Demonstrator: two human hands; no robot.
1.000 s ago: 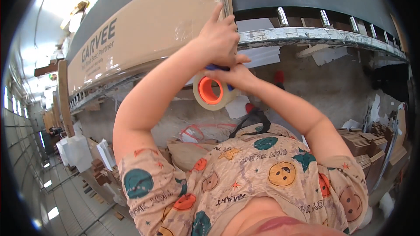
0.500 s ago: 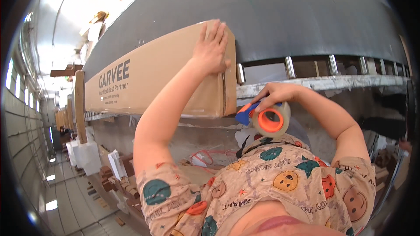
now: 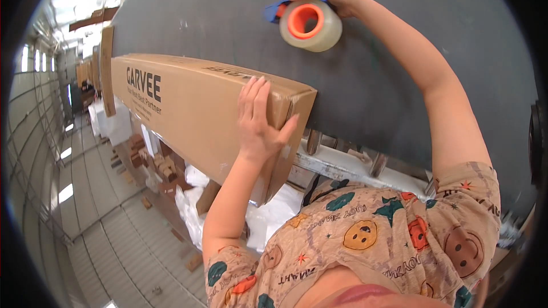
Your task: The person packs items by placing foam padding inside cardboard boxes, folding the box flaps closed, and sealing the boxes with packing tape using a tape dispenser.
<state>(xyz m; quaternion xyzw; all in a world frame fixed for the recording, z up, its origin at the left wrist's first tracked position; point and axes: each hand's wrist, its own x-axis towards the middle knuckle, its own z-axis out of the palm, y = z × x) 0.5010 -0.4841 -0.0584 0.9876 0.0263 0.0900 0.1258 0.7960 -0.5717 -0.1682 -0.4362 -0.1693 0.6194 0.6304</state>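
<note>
A long cardboard box (image 3: 188,91) runs from the left to the centre, where the left hand (image 3: 260,131) lies on its right end, fingers nearly together and thumb apart, seemingly to steady it. At upper centre, the tape dispenser (image 3: 331,31) is clamped in the fingers of the right hand (image 3: 337,1), apparently for control; unlike half a second ago, it is over the dark surface (image 3: 388,74), not beside the box's lower right corner.

From my head, my left fisheye camera looks steeply down close over my shirt (image 3: 325,222), facing my left hand (image 3: 258,128) and right hand (image 3: 325,1), with the dark tabletop (image 3: 388,80) filling the right and the hall (image 3: 43,114) curving far left.
</note>
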